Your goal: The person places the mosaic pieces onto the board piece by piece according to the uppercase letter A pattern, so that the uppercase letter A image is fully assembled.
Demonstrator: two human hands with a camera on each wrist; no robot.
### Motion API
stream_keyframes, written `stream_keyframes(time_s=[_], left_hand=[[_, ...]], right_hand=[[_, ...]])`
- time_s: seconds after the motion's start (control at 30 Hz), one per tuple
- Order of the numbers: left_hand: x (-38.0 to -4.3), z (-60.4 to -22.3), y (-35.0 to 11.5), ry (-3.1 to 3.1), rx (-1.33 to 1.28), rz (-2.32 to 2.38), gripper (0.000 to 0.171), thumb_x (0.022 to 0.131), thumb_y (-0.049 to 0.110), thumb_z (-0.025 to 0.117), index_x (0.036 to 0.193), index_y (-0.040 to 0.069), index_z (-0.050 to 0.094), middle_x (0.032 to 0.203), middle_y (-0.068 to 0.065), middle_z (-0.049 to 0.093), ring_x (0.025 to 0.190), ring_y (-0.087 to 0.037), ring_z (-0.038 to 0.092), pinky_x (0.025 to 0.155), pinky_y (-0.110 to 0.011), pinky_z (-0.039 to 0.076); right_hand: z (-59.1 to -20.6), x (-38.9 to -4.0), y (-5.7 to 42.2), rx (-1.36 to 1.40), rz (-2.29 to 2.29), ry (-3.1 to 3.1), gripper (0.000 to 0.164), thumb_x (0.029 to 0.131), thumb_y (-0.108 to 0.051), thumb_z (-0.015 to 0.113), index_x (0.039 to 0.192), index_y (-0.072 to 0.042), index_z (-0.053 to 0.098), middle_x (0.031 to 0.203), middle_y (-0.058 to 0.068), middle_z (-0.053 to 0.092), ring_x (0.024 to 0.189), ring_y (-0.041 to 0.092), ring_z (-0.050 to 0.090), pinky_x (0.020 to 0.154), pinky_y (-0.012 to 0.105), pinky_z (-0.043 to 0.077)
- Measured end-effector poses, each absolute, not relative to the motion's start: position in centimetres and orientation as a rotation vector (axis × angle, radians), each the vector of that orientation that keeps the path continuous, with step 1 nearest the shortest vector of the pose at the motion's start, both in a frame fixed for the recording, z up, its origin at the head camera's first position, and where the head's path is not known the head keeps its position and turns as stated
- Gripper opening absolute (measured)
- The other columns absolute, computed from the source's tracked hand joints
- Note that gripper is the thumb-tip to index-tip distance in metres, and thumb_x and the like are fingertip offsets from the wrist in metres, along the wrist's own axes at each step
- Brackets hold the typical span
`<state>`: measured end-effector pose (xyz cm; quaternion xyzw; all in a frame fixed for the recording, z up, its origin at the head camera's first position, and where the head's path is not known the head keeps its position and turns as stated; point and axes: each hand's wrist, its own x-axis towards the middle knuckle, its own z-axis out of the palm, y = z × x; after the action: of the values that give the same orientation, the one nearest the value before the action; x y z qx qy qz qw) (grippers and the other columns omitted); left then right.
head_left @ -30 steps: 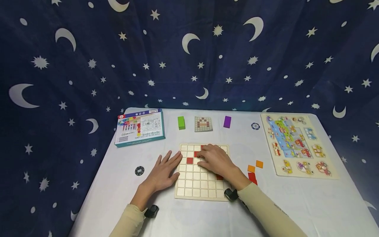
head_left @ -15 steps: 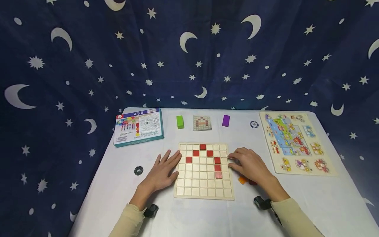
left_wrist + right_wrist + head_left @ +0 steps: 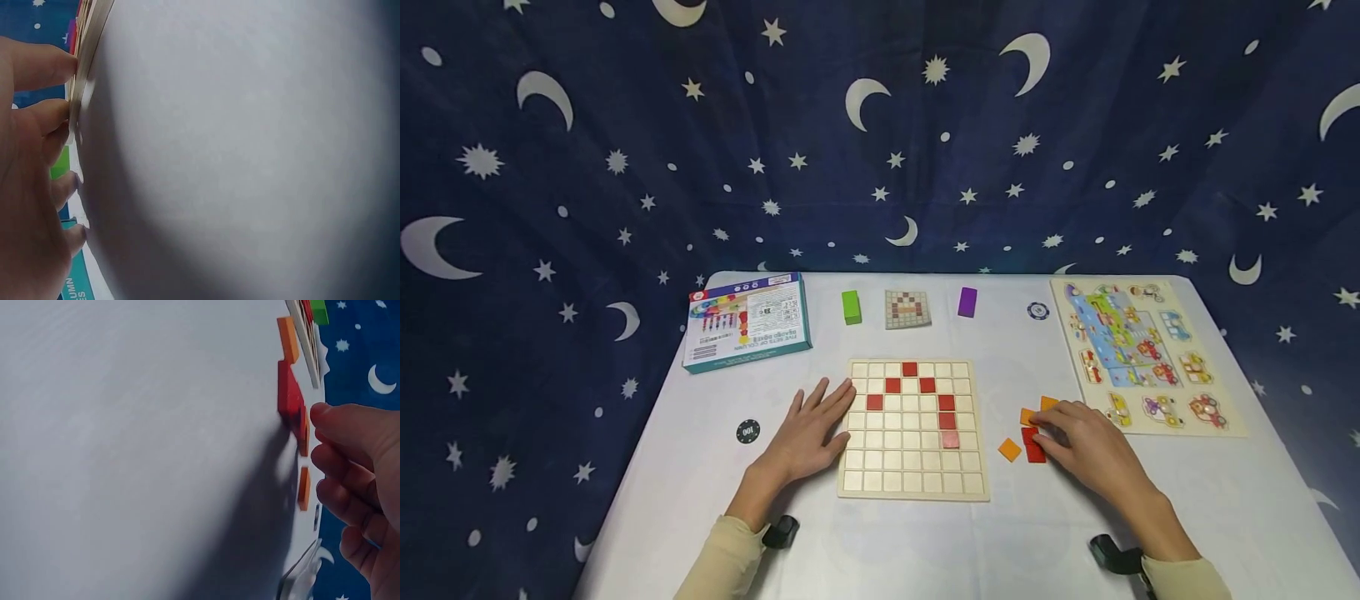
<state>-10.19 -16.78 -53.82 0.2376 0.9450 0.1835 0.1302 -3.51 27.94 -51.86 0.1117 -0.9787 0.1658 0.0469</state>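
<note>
Blue moon-and-star cloth (image 3: 820,142) is hanging beyond the left hand (image 3: 805,437) and right hand (image 3: 1093,450), behind a white table (image 3: 910,542). The right wrist view is showing what the head view is leaving unclear: a thin gap between the right hand's loosely bent fingers and the red tiles (image 3: 1035,452). The left hand's spread fingers are touching the board (image 3: 901,422) lying between both hands.

Head cam fwd/dn, wrist cams (image 3: 781,532) nr tbl (image 3: 910,542).
</note>
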Motion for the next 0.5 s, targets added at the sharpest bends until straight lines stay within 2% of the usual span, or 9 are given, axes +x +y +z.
stream_keyframes(time_s=[0.13,0.33,0.5], left_hand=[[-10.12,-53.80,-16.84,2.745,0.676,0.535,0.073,0.104,0.039,0.054,0.171,0.023,0.027,0.179,0.005,0.025,0.170,-0.033,0.013,0.134,-0.068,0.011],[-10.18,-53.99,-16.83,2.754,0.676,0.525,0.073,0.104,0.040,0.054,0.170,0.023,0.028,0.179,0.005,0.025,0.169,-0.033,0.014,0.134,-0.068,0.012],[-10.30,-54.03,-16.85,2.751,0.686,0.523,0.073,0.104,0.041,0.054,0.170,0.023,0.028,0.179,0.005,0.025,0.169,-0.034,0.014,0.134,-0.069,0.011]], right_hand=[[-52.21,-3.12,28.36,0.348,0.504,-2.967,0.028,0.085,-0.019,0.089,0.112,-0.015,0.082,0.091,-0.004,0.066,0.081,0.015,0.055,0.071,0.041,0.048],[-52.73,-2.95,28.37,0.349,0.534,-2.958,0.029,0.086,-0.017,0.088,0.115,-0.014,0.081,0.104,0.002,0.074,0.096,0.025,0.070,0.084,0.052,0.059],[-52.63,-2.94,28.22,0.326,0.548,-3.010,0.029,0.087,-0.016,0.087,0.116,-0.015,0.080,0.112,0.007,0.076,0.105,0.031,0.071,0.092,0.058,0.059]])
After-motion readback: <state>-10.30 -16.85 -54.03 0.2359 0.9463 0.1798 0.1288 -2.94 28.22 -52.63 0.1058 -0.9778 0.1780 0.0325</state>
